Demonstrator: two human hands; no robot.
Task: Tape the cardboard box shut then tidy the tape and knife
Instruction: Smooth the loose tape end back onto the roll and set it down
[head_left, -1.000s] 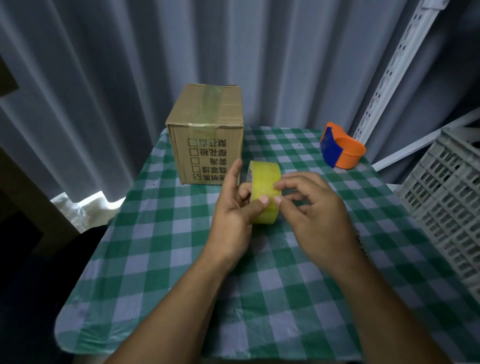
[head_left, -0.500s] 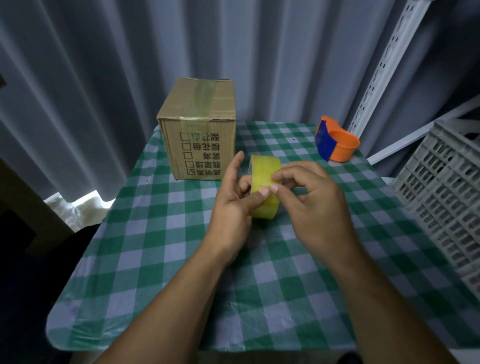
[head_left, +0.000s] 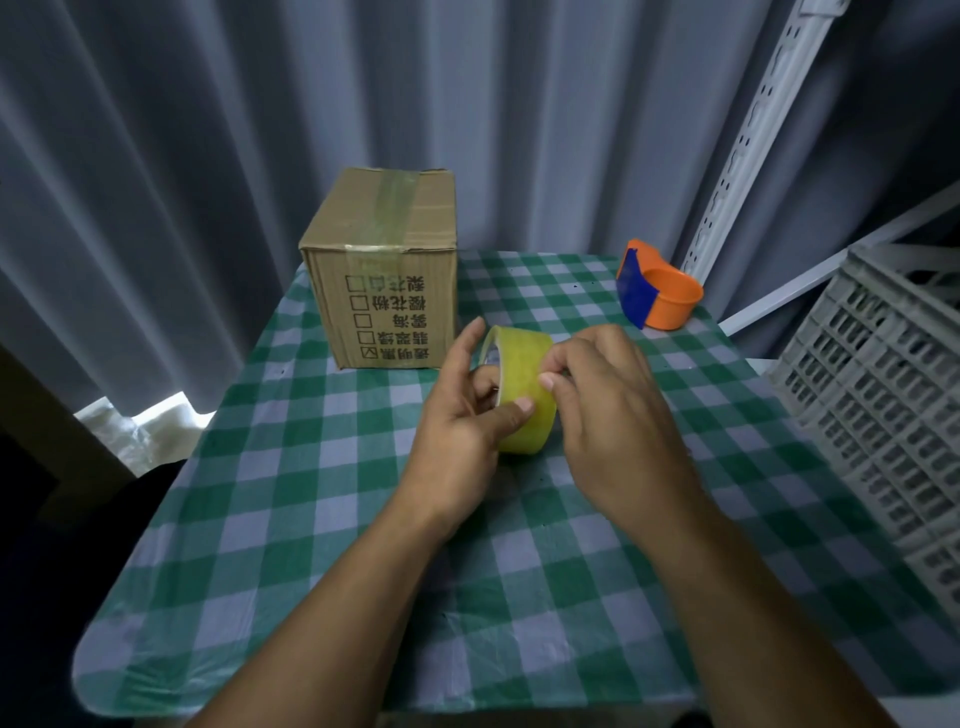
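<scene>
A yellow roll of tape (head_left: 524, 387) stands on edge in the middle of the table, held above the checked cloth. My left hand (head_left: 460, 421) grips it, thumb on the outer face and fingers through the core. My right hand (head_left: 608, 405) has its fingertips on the roll's outer face, picking at the tape. A closed cardboard box (head_left: 382, 270) with a strip of tape along its top stands at the back left, apart from both hands. No knife is in view.
An orange and blue tape dispenser (head_left: 657, 286) lies at the back right. A grey plastic crate (head_left: 878, 384) stands past the table's right edge, with a white slotted rail (head_left: 748, 135) behind it. Grey curtains hang at the back. The green checked tablecloth (head_left: 291, 499) covers the table.
Both hands stay on the roll in the same place; my right fingertips have shifted slightly on its face. The view has tilted down a little.
</scene>
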